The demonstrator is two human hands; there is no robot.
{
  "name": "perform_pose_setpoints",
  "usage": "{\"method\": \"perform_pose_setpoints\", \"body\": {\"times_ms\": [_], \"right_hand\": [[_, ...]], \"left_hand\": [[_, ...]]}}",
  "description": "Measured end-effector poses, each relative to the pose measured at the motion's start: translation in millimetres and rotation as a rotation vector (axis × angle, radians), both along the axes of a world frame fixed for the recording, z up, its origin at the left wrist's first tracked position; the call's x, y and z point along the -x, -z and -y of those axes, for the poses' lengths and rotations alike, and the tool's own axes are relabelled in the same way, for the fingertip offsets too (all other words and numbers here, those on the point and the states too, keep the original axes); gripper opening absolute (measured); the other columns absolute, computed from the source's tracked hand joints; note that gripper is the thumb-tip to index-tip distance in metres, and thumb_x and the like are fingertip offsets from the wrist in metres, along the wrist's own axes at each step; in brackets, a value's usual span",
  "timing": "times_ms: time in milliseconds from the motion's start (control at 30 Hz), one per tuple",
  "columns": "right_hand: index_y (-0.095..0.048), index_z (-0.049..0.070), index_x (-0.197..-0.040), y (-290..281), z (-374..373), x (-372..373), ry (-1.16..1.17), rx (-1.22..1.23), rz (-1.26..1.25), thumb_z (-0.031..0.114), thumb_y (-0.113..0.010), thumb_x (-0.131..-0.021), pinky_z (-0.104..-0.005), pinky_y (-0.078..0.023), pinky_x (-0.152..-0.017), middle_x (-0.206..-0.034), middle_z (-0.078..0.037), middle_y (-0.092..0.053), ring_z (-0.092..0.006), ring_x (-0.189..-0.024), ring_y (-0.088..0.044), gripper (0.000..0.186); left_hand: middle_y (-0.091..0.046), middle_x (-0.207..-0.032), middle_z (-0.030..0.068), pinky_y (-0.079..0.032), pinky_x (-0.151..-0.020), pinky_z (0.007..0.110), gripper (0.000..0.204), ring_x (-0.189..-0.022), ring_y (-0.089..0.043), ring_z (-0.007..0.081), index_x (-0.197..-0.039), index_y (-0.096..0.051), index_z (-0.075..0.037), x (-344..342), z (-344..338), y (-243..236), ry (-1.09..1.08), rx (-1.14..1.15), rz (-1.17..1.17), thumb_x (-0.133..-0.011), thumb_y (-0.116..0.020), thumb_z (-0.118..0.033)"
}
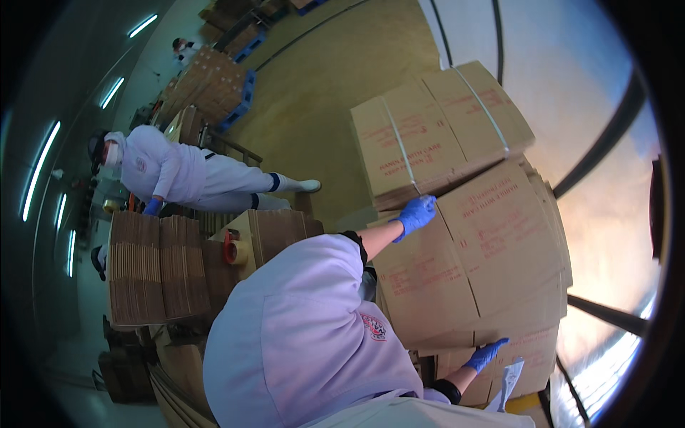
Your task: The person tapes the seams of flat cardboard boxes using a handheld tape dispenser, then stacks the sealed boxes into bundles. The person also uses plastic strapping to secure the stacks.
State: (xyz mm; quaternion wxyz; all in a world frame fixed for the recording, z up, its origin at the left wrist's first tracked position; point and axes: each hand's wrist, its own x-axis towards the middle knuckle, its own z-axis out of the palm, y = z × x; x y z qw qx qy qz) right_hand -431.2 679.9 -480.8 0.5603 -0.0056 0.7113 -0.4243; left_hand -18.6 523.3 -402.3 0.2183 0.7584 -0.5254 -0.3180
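Note:
Flat folded cardboard cartons lie stacked on my right side of the picture. My left hand [416,217], in a blue glove, is closed at the edge of a strapped carton bundle [407,135], near the lower end of a white strap [400,146]; what its fingers hold is too small to make out. Beside it spreads a second carton stack [499,235], its top sheets slightly fanned. My right hand [487,354], also gloved in blue, rests with fingers stretched out at this stack's lower edge, over more cartons [528,360]. A white strip [509,378] stands up near that hand.
A co-worker [164,167] in white stands at the left by upright carton stacks [135,267]. A red tape dispenser [230,247] sits among them. Loaded blue pallets [246,96] and another person [185,51] are farther back. Dark bars [606,314] cross the pale wall at right.

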Motion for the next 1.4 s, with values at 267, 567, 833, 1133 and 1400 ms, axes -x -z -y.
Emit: {"method": "perform_pose_setpoints", "body": {"times_ms": [267,567,833,1133,1400], "right_hand": [[-0.023,0.003,-0.135,-32,22,-30,-0.267,-0.163,-0.314,0.049,-0.036,-0.087,-0.0376,-0.024,-0.102,-0.136,-0.015,-0.031,-0.0240,-0.123,-0.032,0.068],[-0.025,0.002,-0.134,10,10,-11,-0.349,-0.063,-0.397,0.044,-0.037,-0.089,-0.0356,-0.027,-0.101,-0.134,-0.018,-0.032,-0.0242,-0.121,-0.037,0.063],[-0.023,-0.002,-0.134,8,3,-20,-0.337,0.136,-0.367,0.039,-0.045,-0.088,-0.0344,-0.029,-0.101,-0.136,-0.020,-0.028,-0.0234,-0.122,-0.033,0.065],[-0.026,0.002,-0.133,61,6,7,-0.196,0.098,-0.165,0.032,-0.042,-0.090,-0.0283,-0.041,-0.082,-0.123,-0.015,-0.041,-0.0194,-0.095,-0.048,0.056],[-0.034,-0.001,-0.130,63,-34,17,-0.112,0.137,-0.107,0.033,-0.039,-0.091,-0.0361,-0.026,-0.102,-0.135,-0.015,-0.032,-0.0238,-0.123,-0.034,0.051]], "left_hand": [[-0.056,-0.101,0.0184,-0.044,-0.083,0.037,0.047,-0.093,-0.055,0.0313,-0.114,-0.050,-0.001,-11,-22,35,0.360,0.040,0.010,-0.071,-0.055,-0.019],[-0.050,-0.115,0.0192,-0.039,-0.091,0.038,0.058,-0.106,-0.048,0.0325,-0.120,-0.044,0.000,1,-15,8,0.662,-0.309,0.154,-0.070,-0.057,-0.027],[-0.009,-0.142,0.0222,-0.020,-0.106,0.035,0.076,-0.132,-0.011,0.0315,-0.133,-0.024,0.001,7,-16,-11,0.920,-0.621,0.216,-0.074,-0.057,-0.035],[-0.005,-0.141,0.0251,-0.017,-0.107,0.035,0.081,-0.132,-0.008,0.0346,-0.133,-0.025,0.001,10,-33,0,0.893,-0.592,0.258,-0.071,-0.058,-0.039],[-0.013,-0.137,0.0303,-0.022,-0.100,0.054,0.087,-0.128,-0.008,0.0457,-0.131,-0.025,0.005,76,-23,-46,0.931,-0.475,0.532,-0.064,-0.066,-0.035]]}}
